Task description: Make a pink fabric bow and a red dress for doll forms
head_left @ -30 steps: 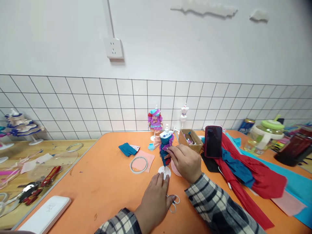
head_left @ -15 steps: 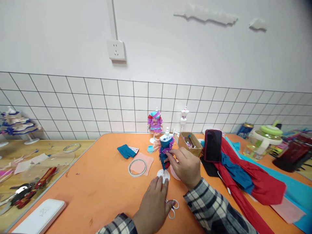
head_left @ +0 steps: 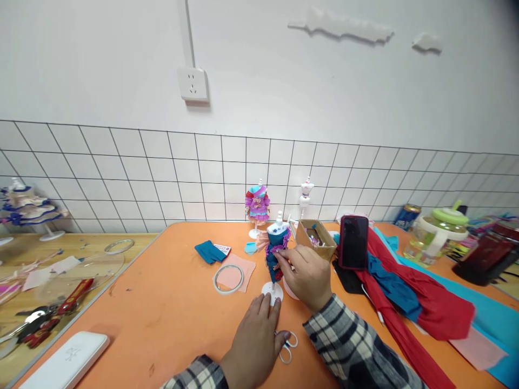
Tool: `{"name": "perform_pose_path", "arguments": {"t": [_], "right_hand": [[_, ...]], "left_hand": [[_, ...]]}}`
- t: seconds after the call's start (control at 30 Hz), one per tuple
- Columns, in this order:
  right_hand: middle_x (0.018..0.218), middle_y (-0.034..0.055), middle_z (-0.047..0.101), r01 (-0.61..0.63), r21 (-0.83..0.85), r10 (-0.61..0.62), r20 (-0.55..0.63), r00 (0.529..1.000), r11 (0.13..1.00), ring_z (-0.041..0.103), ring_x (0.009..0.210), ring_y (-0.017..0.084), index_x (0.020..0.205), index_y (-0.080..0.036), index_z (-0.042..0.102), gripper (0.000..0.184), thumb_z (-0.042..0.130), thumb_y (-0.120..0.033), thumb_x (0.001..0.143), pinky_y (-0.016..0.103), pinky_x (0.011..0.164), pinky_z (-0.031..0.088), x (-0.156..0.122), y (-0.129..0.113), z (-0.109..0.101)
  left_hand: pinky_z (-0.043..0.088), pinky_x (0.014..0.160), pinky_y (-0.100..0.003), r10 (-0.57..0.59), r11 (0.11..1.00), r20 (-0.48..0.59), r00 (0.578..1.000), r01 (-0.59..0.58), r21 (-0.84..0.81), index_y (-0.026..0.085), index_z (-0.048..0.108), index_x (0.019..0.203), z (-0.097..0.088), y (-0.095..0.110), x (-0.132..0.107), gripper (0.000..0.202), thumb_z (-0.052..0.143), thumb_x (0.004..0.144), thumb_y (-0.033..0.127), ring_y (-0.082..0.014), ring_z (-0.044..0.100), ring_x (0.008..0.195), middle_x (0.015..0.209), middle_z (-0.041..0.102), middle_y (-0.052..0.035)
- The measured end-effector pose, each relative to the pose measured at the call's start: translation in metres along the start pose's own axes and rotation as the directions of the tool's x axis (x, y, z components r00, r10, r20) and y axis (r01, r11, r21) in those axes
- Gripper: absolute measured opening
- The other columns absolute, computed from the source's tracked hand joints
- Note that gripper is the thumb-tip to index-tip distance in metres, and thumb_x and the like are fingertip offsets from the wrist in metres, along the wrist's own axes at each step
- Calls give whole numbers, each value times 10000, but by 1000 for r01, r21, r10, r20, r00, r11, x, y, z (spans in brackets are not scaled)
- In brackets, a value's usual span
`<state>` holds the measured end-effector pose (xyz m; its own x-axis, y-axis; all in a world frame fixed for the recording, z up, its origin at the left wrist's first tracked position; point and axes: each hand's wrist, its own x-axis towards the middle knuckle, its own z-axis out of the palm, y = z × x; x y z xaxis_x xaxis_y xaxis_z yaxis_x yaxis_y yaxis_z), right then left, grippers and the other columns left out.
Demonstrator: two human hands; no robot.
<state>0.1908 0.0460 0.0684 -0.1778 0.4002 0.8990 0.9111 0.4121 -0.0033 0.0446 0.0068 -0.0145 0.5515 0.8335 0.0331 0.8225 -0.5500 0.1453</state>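
Note:
A small dress-form mannequin (head_left: 279, 227) stands upright on a round white base (head_left: 272, 293). It wears a dark teal doll dress (head_left: 272, 268) with purple ruffle trim and a red piece low on it. My right hand (head_left: 310, 275) is at the dress's right side, thumb and forefinger pinched on the purple ruffle (head_left: 274, 251). My left hand (head_left: 256, 337) lies flat with its fingers stretched, the fingertips touching the front of the base. By the left thumb lie white-handled scissors (head_left: 286, 355), their blades hidden under the hand.
Behind stand a mannequin in a purple dress (head_left: 258, 205), a bare mannequin (head_left: 306, 192) and a cardboard box (head_left: 320, 240). A tape roll (head_left: 217, 278) and folded teal cloth (head_left: 208, 252) lie left. Rightward are a phone (head_left: 353, 242), red fabric (head_left: 440, 302) and a jug (head_left: 433, 237).
My right hand has shifted very slightly left, its fingertips still at the purple ruffle. The left hand stays at the base, and the mannequin is almost unmoved.

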Motion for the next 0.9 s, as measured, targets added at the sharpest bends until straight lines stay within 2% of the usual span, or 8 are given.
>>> {"name": "perform_pose_path", "arguments": {"t": [0.17,0.33,0.53,0.67,0.8,0.9], "right_hand": [[642,10,635,-24,54,24,1,1000,998,577,623,129,783,-199,684,187,567,-253,919,257,613,367,-1,1,-1],[627,9,633,-68,99,67,15,998,993,584,597,119,751,-191,681,215,570,-267,919,243,589,375,0,3,-1],[626,10,651,14,159,-11,-22,1000,987,605,605,114,781,-186,694,185,592,-268,912,230,587,392,-3,7,1],[588,10,623,21,146,-16,-36,999,989,573,555,110,744,-183,684,188,604,-266,892,236,548,374,-4,6,-2],[592,12,595,-9,313,20,-32,999,950,524,518,110,732,-175,651,174,565,-239,869,244,524,365,-1,4,-14],[616,17,595,40,432,-7,-78,997,901,524,543,126,793,-174,631,136,509,-183,849,257,539,377,-7,7,-23]], "left_hand": [[344,1106,-525,4,1000,4,1000,-4,-23,101,437,1430,-1,0,0,652,520,914,491,-381,403,1345,1459,437,-226],[354,1099,-525,0,999,0,1000,0,-33,108,441,1429,-1,1,0,676,546,894,507,-388,402,1344,1462,434,-226],[362,1097,-515,-9,999,-21,1000,8,-37,116,457,1416,-5,2,-2,617,561,904,443,-370,428,1328,1440,466,-218],[366,1095,-511,-5,998,-66,998,1,-62,137,480,1401,-3,0,-3,599,579,892,436,-364,447,1313,1414,498,-205],[366,1098,-510,12,997,-96,995,-19,-79,135,492,1393,-1,-5,-4,571,560,902,418,-359,462,1297,1407,508,-195],[367,1097,-518,19,998,-116,993,-26,-65,153,531,1361,-1,-11,-2,506,515,925,409,-352,476,1288,1409,512,-177]]}}
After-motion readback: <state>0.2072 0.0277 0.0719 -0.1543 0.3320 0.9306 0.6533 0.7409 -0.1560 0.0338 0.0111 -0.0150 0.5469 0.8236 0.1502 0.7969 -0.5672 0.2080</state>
